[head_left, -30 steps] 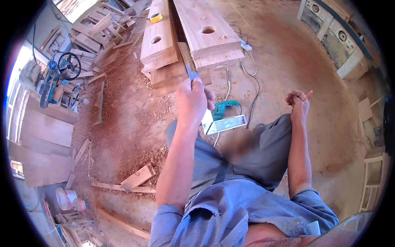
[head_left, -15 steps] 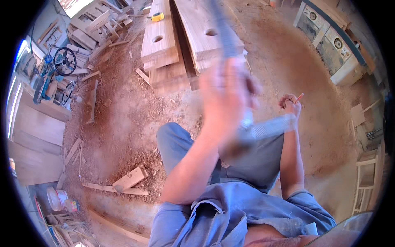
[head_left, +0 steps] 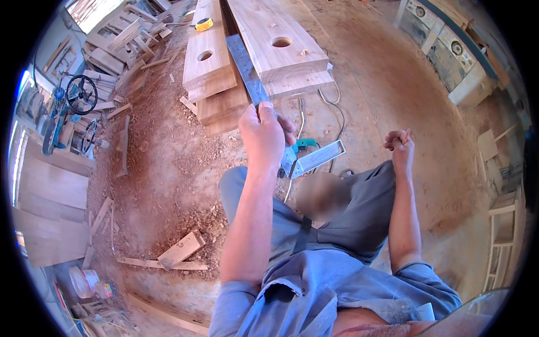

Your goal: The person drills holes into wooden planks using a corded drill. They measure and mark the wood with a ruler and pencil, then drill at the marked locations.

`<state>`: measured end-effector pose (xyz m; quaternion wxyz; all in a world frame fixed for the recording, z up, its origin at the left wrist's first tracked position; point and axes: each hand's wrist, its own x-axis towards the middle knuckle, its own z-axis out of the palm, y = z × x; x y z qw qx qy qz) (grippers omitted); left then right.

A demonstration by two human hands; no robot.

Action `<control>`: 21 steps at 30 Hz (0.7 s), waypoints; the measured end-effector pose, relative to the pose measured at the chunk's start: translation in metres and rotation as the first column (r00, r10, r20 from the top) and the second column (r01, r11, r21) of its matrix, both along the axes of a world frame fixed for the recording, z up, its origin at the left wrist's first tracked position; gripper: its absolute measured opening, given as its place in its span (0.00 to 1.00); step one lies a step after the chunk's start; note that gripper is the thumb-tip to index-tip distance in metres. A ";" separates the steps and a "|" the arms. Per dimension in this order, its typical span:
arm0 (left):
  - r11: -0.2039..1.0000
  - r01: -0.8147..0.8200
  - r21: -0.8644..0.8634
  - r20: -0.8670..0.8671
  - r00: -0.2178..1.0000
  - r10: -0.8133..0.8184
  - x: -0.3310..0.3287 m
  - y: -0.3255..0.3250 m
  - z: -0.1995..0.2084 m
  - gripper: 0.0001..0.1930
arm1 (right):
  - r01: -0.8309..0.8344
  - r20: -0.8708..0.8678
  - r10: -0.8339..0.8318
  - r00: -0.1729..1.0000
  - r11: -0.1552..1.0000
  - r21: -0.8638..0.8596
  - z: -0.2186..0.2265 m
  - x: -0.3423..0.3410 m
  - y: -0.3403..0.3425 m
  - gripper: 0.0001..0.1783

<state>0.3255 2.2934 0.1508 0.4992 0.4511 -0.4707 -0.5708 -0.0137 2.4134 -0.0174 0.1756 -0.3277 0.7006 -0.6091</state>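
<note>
While the left hand grips: the person's left hand (head_left: 263,135), in the middle of the frame, is closed around the long blade of a silver L-shaped metal square (head_left: 246,67), thumb and fingers wrapped firmly about it.
Blade's line: its long axis slants from upper left to lower right through the fist; the free end reaches up across the gap between two thick pale wooden beams, the left beam (head_left: 210,39) and the right beam (head_left: 281,62). Whether it touches the wood, I cannot tell.
Square's corner: it lies just below and right of the fist, and the short stock runs from it toward the upper right, in front of a teal power tool (head_left: 305,143).
Nearer hand: the left one, directly on the square; the right hand (head_left: 400,149), at centre right of the frame, is well apart from it, fingers curled about a thin orange-red pencil (head_left: 407,135).
Square's look: flat, straight-edged blade with dark markings along it; the stock is thicker, with a grey face inside a paler rim.
Left beam's top: a yellow tape measure (head_left: 204,24) rests there, upper centre-left.
</note>
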 end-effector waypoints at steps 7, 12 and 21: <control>0.982 0.152 0.112 -0.126 0.982 -0.138 0.015 -0.013 0.008 0.13 | -0.052 0.052 0.055 0.997 0.997 -0.062 -0.003 0.005 -0.017 0.13; 0.964 0.115 0.238 -0.139 0.987 -0.083 0.010 -0.033 -0.013 0.11 | -0.152 -0.078 0.147 0.986 0.986 -0.065 -0.003 0.038 -0.040 0.14; 0.994 0.107 0.025 -0.030 0.994 -0.106 0.013 -0.012 0.003 0.14 | -0.184 -0.210 0.189 0.959 0.982 0.043 -0.016 0.055 -0.039 0.11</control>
